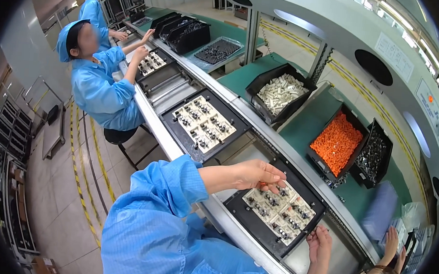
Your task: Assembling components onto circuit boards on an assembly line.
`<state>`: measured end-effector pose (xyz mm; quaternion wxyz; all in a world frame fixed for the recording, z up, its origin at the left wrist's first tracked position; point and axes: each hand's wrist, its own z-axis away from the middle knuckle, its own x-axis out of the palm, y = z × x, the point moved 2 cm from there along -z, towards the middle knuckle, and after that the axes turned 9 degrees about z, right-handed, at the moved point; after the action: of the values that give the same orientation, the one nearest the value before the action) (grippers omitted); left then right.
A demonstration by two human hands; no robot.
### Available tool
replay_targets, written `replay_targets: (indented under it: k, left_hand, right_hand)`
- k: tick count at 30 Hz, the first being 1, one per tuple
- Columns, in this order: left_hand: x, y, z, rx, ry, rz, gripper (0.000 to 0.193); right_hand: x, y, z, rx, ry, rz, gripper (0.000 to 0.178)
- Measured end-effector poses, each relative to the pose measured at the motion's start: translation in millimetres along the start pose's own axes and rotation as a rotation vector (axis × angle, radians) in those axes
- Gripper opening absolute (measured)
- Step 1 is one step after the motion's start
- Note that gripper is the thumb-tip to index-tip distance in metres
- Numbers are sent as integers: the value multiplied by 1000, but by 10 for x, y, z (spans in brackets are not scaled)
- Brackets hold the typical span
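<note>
A few small orange pieces [263,184] are gripped by the left hand [252,174], its fingers curled round them and its thumb drawn in to the fingertips. For this handling, one piece is probably best fed at a time to the thumb and forefinger, the others being tucked in the palm and the wrist lifted so that the fixture below can be seen; the small dark components there should not be brushed.

The pieces are held above the 11 o'clock part of the white fixture block [279,212], whose long axis is pointed roughly from between 10 and 11 o'clock to between 4 and 5. The pieces' own direction cannot be made out.

The block is carried on a black tray [252,219]. At its 4 o'clock edge the right hand [320,244] is poised, fingers bent toward the thumb; whether anything is pinched cannot be told.

Farther out, a heap of orange parts [336,145] is seen at 1 o'clock, and a heap of dark parts [374,155] at 2.
</note>
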<state>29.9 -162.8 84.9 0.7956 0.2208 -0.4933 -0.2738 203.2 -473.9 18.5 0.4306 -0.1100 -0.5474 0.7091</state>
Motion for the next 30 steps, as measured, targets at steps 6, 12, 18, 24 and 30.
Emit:
replay_targets:
  k: [6,12,18,24,30]
  left_hand:
    - [-13,-208,-61,46,4,-211,16]
    - [130,-127,-92,184,119,-696,22]
    - [278,-165,-64,106,206,-868,17]
    - [482,-266,-245,150,194,-1188,16]
    - [637,-325,-294,229,110,-1362,16]
  right_hand:
    - [80,48,-4,13,-19,10,12]
    - [-112,8,72,-61,56,-20,17]
    - [-218,-147,20,-94,113,-63,19]
    - [-213,-151,85,-113,102,-67,16]
    - [-243,-141,84,-135,88,-64,15]
